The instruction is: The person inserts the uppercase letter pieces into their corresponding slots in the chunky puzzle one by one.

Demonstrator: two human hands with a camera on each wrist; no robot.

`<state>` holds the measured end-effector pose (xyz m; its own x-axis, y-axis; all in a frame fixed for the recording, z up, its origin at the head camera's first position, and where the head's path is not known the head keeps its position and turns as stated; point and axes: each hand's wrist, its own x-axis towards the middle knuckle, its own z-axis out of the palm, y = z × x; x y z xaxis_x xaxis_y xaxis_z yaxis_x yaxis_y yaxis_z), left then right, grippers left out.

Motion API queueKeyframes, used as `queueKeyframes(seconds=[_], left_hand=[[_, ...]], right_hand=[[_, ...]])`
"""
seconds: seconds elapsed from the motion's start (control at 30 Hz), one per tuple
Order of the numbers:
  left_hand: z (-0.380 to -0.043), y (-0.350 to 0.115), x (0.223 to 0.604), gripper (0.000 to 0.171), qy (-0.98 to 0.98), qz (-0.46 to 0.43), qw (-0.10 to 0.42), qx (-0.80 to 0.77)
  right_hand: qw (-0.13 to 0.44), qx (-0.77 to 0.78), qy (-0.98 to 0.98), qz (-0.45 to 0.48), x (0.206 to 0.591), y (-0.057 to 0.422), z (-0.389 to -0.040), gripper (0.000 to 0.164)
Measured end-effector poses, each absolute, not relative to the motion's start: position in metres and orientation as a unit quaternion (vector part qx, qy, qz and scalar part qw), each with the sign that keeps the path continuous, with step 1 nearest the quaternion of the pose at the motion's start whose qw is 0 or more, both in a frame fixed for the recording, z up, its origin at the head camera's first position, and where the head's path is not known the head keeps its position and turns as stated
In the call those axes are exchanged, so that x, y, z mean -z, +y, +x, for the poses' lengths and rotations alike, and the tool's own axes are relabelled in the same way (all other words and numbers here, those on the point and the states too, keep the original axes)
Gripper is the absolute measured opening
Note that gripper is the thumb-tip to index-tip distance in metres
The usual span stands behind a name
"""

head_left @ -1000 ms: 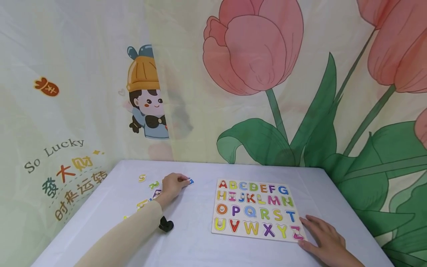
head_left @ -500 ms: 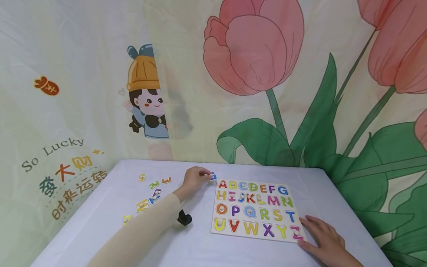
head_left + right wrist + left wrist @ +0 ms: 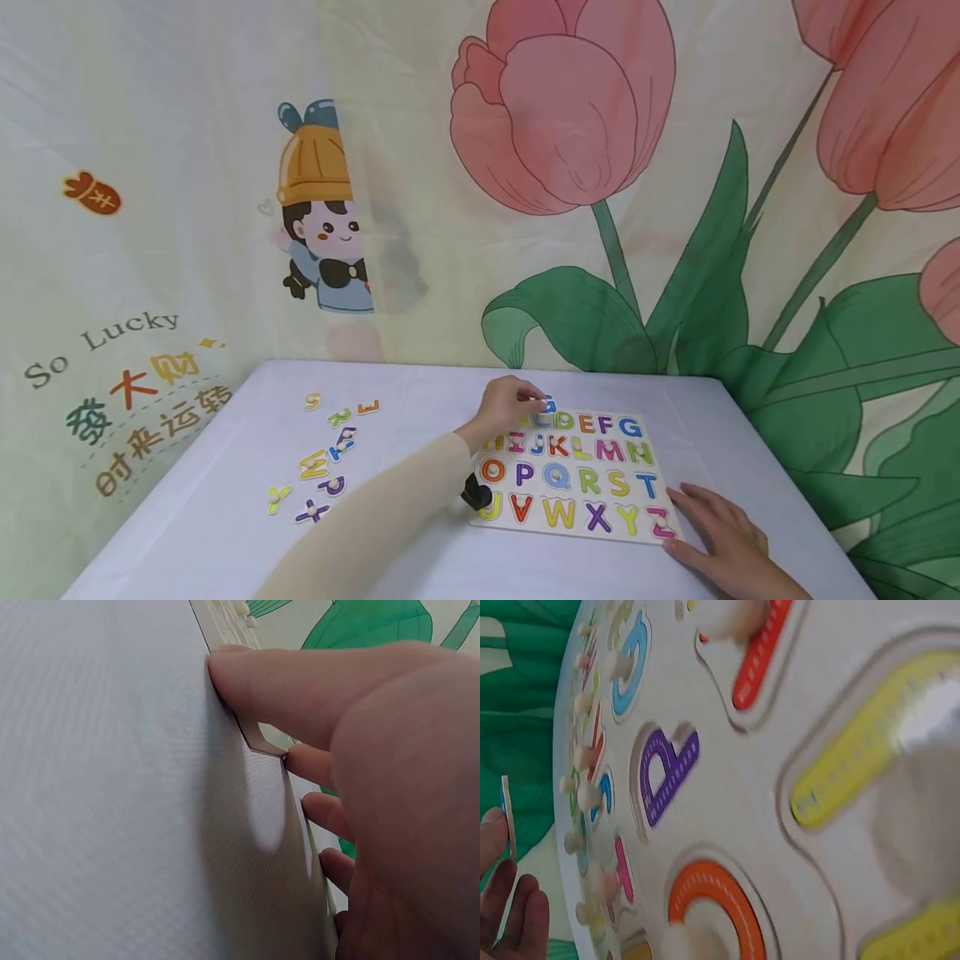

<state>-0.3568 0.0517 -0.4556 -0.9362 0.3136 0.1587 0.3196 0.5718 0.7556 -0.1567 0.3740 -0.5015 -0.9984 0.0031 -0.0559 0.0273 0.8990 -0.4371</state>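
Observation:
My left hand (image 3: 506,408) pinches a blue letter G puzzle piece (image 3: 550,404) above the top row of the white alphabet board (image 3: 570,531). In the left wrist view the piece (image 3: 508,817) appears edge-on at the fingertips, apart from the board. Knobbed letters sit in several slots; others, such as the P slot (image 3: 667,772), show only their printed letter. The left hand and forearm hide the board's upper left corner. My right hand (image 3: 720,533) touches the board's lower right corner, thumb (image 3: 232,675) at the front edge and fingers, fairly straight, along the right side.
Several loose letter pieces lie at the left of the table, among them a yellow S (image 3: 312,402), an orange E (image 3: 368,407), a purple P (image 3: 332,486), a yellow Y (image 3: 278,499) and a purple X (image 3: 312,511). A black device (image 3: 476,492) is at the left wrist.
My left hand has carried the blue G piece rightward, from the table left of the board to over its top row. The right hand stays at the board's corner.

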Motion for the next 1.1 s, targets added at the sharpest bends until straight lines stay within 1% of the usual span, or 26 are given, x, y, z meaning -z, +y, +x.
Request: queueKeyframes(seconds=[0.17, 0.43, 0.7, 0.93, 1.1], left_hand=[[-0.350, 0.085, 0.451, 0.009, -0.871, -0.214, -0.012, 0.441], [-0.348, 0.126, 0.456, 0.009, -0.870, -0.245, 0.001, 0.427], [-0.351, 0.142, 0.469, 0.005, -0.868, -0.225, -0.024, 0.443], [-0.358, 0.152, 0.476, 0.007, -0.871, -0.237, -0.016, 0.430], [-0.357, 0.162, 0.475, 0.007, -0.873, -0.246, -0.014, 0.422]], right_hand=[[0.020, 0.234, 0.972, 0.004, 0.502, 0.374, -0.156, 0.088], [0.017, 0.220, 0.975, 0.006, 0.502, 0.376, -0.157, 0.089], [0.024, 0.223, 0.974, 0.012, 0.501, 0.371, -0.157, 0.091], [0.027, 0.224, 0.974, 0.009, 0.500, 0.371, -0.158, 0.090], [0.027, 0.222, 0.974, 0.012, 0.501, 0.373, -0.158, 0.090]])
